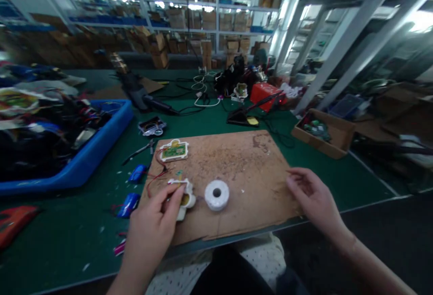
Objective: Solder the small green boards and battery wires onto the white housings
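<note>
A rounded white plastic housing (191, 201) was at the near left of a brown cardboard sheet (243, 164), pinched by thumb and fingers of the left hand (154, 216); its open side suggested unfinished work. Beside it lay a white ring-shaped roll (217, 203); beyond, a green circuit board (173, 151) in a white frame (186, 148) already had reddish wires (158, 157) attached. The right hand (313, 198) hung near the sheet's right edge, thumb and forefinger slightly apart, nothing visible between

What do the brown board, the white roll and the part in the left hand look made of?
Brown board: probably matt fibreboard or cardboard, given its dull, stained face and ragged front edge.
White roll: perhaps paper or plastic, from its pale ring; finish unclear.
Held part: likely smooth moulded plastic, off-white with rounded edges.
</note>
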